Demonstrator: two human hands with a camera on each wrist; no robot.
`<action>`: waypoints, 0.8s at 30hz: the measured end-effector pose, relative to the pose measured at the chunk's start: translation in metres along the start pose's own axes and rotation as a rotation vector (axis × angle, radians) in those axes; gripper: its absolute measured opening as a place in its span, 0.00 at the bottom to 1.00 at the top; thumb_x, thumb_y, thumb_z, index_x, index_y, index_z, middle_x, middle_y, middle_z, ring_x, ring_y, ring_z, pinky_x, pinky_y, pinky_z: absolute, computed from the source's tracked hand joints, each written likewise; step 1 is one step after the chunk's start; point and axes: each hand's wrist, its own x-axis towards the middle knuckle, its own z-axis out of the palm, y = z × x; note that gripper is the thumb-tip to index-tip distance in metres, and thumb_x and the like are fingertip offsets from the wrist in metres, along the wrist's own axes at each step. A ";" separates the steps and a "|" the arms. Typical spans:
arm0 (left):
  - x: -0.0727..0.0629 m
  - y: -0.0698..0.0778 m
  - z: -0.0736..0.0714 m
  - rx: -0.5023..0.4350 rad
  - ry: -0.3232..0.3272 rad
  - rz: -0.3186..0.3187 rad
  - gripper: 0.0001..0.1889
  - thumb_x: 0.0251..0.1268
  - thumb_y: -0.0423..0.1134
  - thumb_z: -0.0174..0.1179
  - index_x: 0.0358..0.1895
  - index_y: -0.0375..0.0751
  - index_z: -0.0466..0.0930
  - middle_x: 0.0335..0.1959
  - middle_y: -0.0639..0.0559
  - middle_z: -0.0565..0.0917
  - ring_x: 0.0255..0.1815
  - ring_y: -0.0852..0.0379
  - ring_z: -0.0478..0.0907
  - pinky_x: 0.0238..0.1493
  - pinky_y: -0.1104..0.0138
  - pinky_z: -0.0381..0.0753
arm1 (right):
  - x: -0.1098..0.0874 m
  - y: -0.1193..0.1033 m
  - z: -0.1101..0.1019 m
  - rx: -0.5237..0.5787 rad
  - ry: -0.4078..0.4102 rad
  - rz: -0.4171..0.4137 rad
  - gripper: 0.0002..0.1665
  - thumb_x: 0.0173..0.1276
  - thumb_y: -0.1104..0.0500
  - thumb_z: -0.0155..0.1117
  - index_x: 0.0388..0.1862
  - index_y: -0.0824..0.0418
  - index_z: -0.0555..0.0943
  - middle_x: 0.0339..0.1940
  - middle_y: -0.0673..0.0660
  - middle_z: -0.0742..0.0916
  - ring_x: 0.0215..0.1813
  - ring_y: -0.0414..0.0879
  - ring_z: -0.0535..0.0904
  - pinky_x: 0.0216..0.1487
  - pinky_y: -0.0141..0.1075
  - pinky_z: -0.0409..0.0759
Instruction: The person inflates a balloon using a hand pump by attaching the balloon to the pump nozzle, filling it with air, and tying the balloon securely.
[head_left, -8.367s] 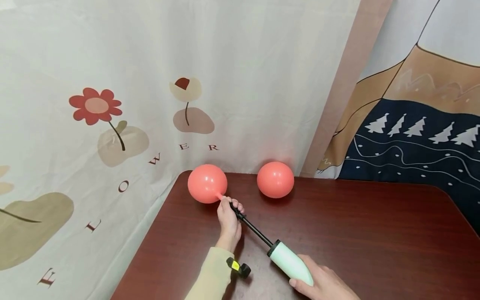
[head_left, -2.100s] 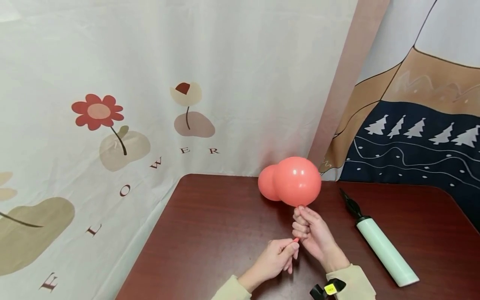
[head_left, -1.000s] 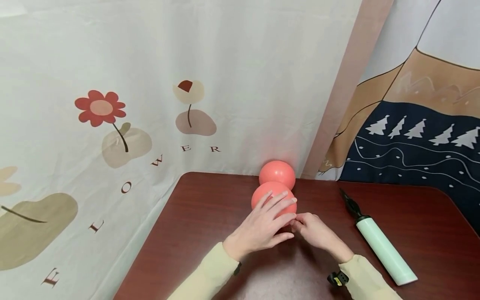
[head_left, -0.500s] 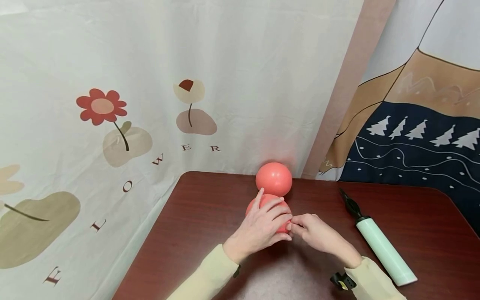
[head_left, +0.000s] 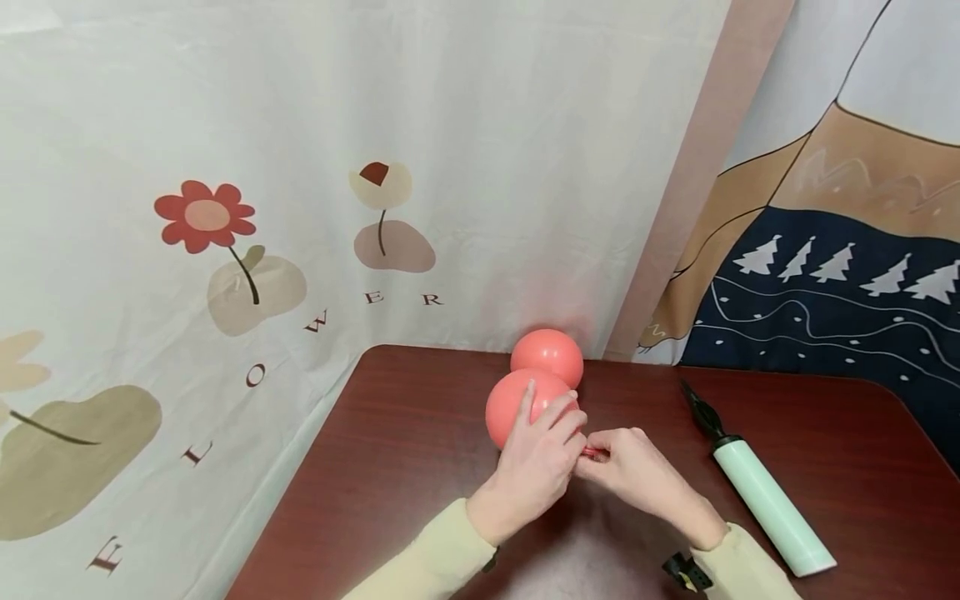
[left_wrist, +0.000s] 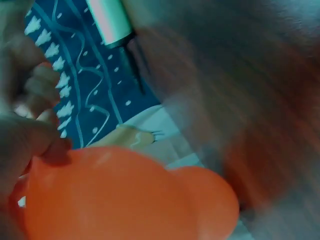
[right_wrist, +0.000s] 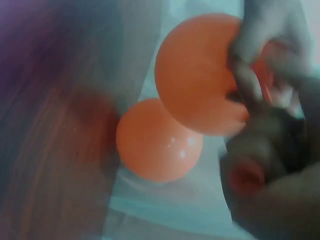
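Note:
Two round coral-red balloons are in view. The nearer balloon is in the hands, and its stretched neck runs between them. My left hand grips that balloon at its neck end, index finger lying up along its side. The thumb and fingers of my right hand pinch the neck just to the right. In the right wrist view, curled fingers of the left hand sit at the balloon's base, with the right hand close below. The other balloon rests behind, partly covered by the held one.
A mint-green hand pump with a black nozzle lies on the right side of the brown table. A pale printed curtain hangs at the table's back and left edges, and a dark blue tree-printed cloth at the right.
Earlier the left hand held the balloon on the pump; the pump now lies at the right. Since then both hands have come together at the neck, and the left fingers have shifted over the balloon.

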 end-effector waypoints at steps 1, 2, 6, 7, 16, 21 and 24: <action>0.000 0.001 0.002 0.014 0.019 0.014 0.04 0.59 0.41 0.71 0.35 0.50 0.86 0.52 0.58 0.83 0.72 0.52 0.71 0.74 0.34 0.58 | -0.001 0.002 -0.002 0.035 -0.029 -0.003 0.20 0.67 0.60 0.69 0.17 0.48 0.74 0.15 0.37 0.65 0.20 0.32 0.61 0.23 0.28 0.62; -0.001 0.002 0.005 0.021 0.038 0.027 0.04 0.59 0.42 0.71 0.35 0.50 0.85 0.51 0.59 0.84 0.72 0.51 0.71 0.73 0.34 0.59 | -0.002 0.004 -0.005 0.075 -0.063 0.001 0.17 0.69 0.60 0.67 0.20 0.49 0.76 0.15 0.38 0.68 0.20 0.32 0.63 0.24 0.28 0.64; -0.004 0.003 0.012 -0.012 0.089 0.055 0.02 0.60 0.42 0.63 0.32 0.50 0.83 0.44 0.60 0.85 0.68 0.50 0.76 0.73 0.33 0.59 | -0.008 0.010 -0.014 0.141 -0.149 -0.052 0.13 0.73 0.66 0.57 0.31 0.52 0.83 0.22 0.39 0.75 0.26 0.32 0.68 0.28 0.29 0.69; -0.005 0.003 0.014 -0.028 0.091 0.057 0.02 0.59 0.41 0.60 0.32 0.50 0.82 0.42 0.60 0.85 0.66 0.50 0.77 0.73 0.33 0.59 | -0.009 0.011 -0.016 0.145 -0.163 -0.070 0.14 0.74 0.67 0.56 0.33 0.52 0.83 0.23 0.39 0.75 0.27 0.31 0.68 0.28 0.29 0.69; -0.015 -0.001 0.021 -0.036 0.106 0.149 0.19 0.74 0.54 0.55 0.24 0.53 0.81 0.26 0.63 0.84 0.46 0.59 0.83 0.70 0.41 0.69 | -0.015 0.013 -0.020 0.021 -0.156 -0.180 0.09 0.76 0.62 0.64 0.38 0.48 0.85 0.28 0.35 0.80 0.28 0.29 0.71 0.29 0.28 0.74; -0.017 -0.003 0.017 -0.028 0.030 0.161 0.11 0.74 0.48 0.62 0.31 0.51 0.83 0.21 0.62 0.82 0.35 0.64 0.85 0.73 0.50 0.68 | -0.016 0.014 -0.014 -0.136 -0.019 -0.206 0.06 0.70 0.61 0.71 0.36 0.49 0.87 0.29 0.34 0.82 0.28 0.29 0.72 0.30 0.28 0.75; -0.016 -0.003 0.012 -0.088 -0.017 0.133 0.09 0.67 0.39 0.67 0.47 0.48 0.80 0.15 0.63 0.77 0.24 0.66 0.81 0.70 0.56 0.73 | -0.016 0.014 -0.011 -0.228 0.060 -0.208 0.05 0.68 0.60 0.73 0.34 0.48 0.86 0.26 0.35 0.82 0.26 0.28 0.70 0.28 0.28 0.74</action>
